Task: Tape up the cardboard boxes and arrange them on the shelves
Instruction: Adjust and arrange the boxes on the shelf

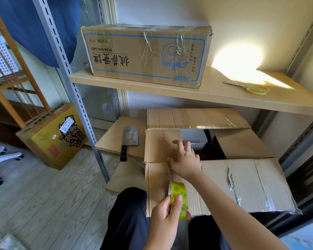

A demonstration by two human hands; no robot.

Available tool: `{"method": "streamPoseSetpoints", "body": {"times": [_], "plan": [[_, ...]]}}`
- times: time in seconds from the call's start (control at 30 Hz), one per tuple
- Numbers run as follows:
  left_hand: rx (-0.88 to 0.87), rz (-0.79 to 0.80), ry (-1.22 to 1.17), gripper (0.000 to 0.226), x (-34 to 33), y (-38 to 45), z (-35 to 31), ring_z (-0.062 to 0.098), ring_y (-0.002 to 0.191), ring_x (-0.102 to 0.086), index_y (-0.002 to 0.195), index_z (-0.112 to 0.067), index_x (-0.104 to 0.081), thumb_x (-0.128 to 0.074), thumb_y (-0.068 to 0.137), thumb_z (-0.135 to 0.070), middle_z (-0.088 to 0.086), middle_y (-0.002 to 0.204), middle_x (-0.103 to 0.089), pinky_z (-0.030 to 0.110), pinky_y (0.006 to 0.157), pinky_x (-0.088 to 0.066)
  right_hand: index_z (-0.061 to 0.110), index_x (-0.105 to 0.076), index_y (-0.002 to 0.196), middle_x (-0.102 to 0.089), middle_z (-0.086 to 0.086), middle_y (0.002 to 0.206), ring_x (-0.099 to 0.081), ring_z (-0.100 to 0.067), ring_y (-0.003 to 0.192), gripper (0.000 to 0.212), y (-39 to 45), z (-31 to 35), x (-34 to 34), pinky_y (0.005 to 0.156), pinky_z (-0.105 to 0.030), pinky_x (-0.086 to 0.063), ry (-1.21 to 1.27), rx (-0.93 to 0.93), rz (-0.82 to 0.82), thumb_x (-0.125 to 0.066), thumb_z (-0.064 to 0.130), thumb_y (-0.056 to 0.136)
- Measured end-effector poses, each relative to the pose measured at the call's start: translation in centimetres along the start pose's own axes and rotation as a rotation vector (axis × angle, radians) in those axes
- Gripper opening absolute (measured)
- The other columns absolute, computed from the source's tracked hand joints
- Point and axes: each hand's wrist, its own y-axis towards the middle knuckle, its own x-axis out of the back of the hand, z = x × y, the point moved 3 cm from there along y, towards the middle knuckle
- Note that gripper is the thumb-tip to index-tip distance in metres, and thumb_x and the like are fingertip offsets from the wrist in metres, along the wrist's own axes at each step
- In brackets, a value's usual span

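A roll of yellow-green tape [178, 200] is gripped in the left hand [163, 213], the thumb laid over its outer face and the fingers curled behind it, low at the near edge of an open cardboard box [242, 184]. The box is seen on the lower shelf [116, 139], partly over the person's lap, with its flaps spread; old clear tape is crumpled along the near flap. The right hand [185, 159] is pressed flat on the left flap of that box, fingers straight and spread, so its grip is released and nothing is grasped by it. The far flap is tilted up toward the wall.

A cleaver [128, 141] with a black handle is laid on the lower shelf just beside the box's left side. On the upper shelf [224, 98] a taped box with blue print [145, 55] is placed upside down, and yellow-handled scissors [249, 88] are laid well apart to its right. A yellow printed carton [52, 136] is set on the wooden floor at the left, beside the metal shelf upright [74, 87].
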Motion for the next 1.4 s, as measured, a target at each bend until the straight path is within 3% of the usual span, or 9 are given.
{"method": "streamPoseSetpoints", "body": {"times": [0.13,0.23,0.4,0.6,0.73,0.8,0.93,1.13,1.4], "plan": [[0.001,0.006,0.014,0.048,0.2,-0.2,0.5,0.018,0.076,-0.07,0.086,-0.014,-0.067,-0.046,0.095,-0.057,0.008,0.077,-0.074,0.034,0.076,-0.054,0.019,-0.069,0.101,-0.058,0.017,0.094,-0.051,-0.017,0.092,0.016,-0.2,-1.0,0.1,0.081,-0.034,-0.045,0.202,0.4,0.001,-0.069,0.027,0.087],[0.027,0.015,0.027,0.063,0.2,-0.3,0.9,0.033,0.083,-0.068,0.088,-0.012,-0.065,-0.045,0.088,-0.072,0.017,0.08,-0.071,0.047,0.081,-0.051,0.025,-0.075,0.091,-0.07,0.013,0.086,-0.056,-0.007,0.088,0.017,-0.4,-1.6,-0.4,0.077,-0.032,-0.048,0.202,0.387,0.074,-0.07,0.041,0.086],[0.101,0.074,-0.025,0.042,0.5,-2.2,2.1,0.011,0.087,-0.073,0.095,-0.009,-0.063,-0.04,0.097,-0.044,0.0,0.077,-0.077,0.033,0.094,-0.051,0.031,-0.071,0.083,-0.066,0.012,0.082,-0.055,-0.004,0.086,0.027,-0.8,-1.5,-1.1,0.065,-0.026,-0.039,0.049,0.356,0.064,-0.058,0.053,0.091],[0.152,0.083,-0.011,0.036,0.7,-4.0,3.1,0.011,0.091,-0.072,0.096,-0.012,-0.065,-0.039,0.103,-0.036,0.0,0.08,-0.077,0.039,0.097,-0.05,0.031,-0.065,0.085,-0.065,0.008,0.082,-0.061,-0.013,0.082,0.047,-2.1,-2.0,-3.4,0.057,-0.027,-0.037,-0.155,0.449,-0.021,-0.034,0.065,0.094],[0.169,0.055,-0.016,0.037,0.7,-4.1,3.4,0.01,0.087,-0.073,0.095,-0.009,-0.066,-0.04,0.103,-0.034,0.002,0.077,-0.077,0.029,0.09,-0.053,0.031,-0.063,0.089,-0.065,0.006,0.084,-0.063,-0.016,0.08,0.063,-0.9,-1.9,-2.9,0.057,-0.027,-0.035,-0.204,0.441,-0.049,-0.014,0.071,0.089],[0.169,0.039,-0.025,0.038,0.6,-4.0,3.3,0.01,0.083,-0.073,0.092,-0.008,-0.066,-0.039,0.102,-0.034,0.003,0.075,-0.076,0.022,0.083,-0.052,0.03,-0.066,0.091,-0.067,0.005,0.087,-0.064,-0.017,0.082,0.062,0.3,-1.5,-1.8,0.058,-0.029,-0.037,-0.23,0.451,-0.04,-0.018,0.069,0.091],[0.152,0.079,-0.085,0.04,0.0,-2.5,2.8,0.018,0.084,-0.074,0.089,-0.012,-0.066,-0.037,0.103,-0.035,0.006,0.078,-0.077,0.034,0.089,-0.054,0.026,-0.068,0.092,-0.067,0.003,0.091,-0.064,-0.02,0.085,0.043,2.2,-1.3,-0.7,0.059,-0.03,-0.034,-0.26,0.486,-0.005,-0.036,0.055,0.1],[0.2,0.155,0.099,0.043,-1.4,-2.9,5.5,0.013,0.083,-0.07,0.096,-0.017,-0.061,-0.036,0.101,-0.052,0.004,0.075,-0.075,0.03,0.088,-0.052,0.026,-0.068,0.1,-0.068,0.004,0.093,-0.065,-0.019,0.086,0.048,4.4,-1.1,-1.0,0.065,-0.03,-0.043,-0.271,0.473,0.018,-0.032,0.057,0.099],[0.295,0.105,0.123,0.042,0.9,1.2,9.4,0.026,0.074,-0.074,0.103,0.002,-0.05,-0.036,0.105,-0.038,0.009,0.078,-0.076,0.042,0.082,-0.058,0.026,-0.065,0.091,-0.068,0.001,0.082,-0.066,-0.023,0.077,0.055,7.0,0.4,-2.1,0.065,-0.033,-0.049,-0.281,0.455,0.021,-0.024,0.062,0.098]]}}
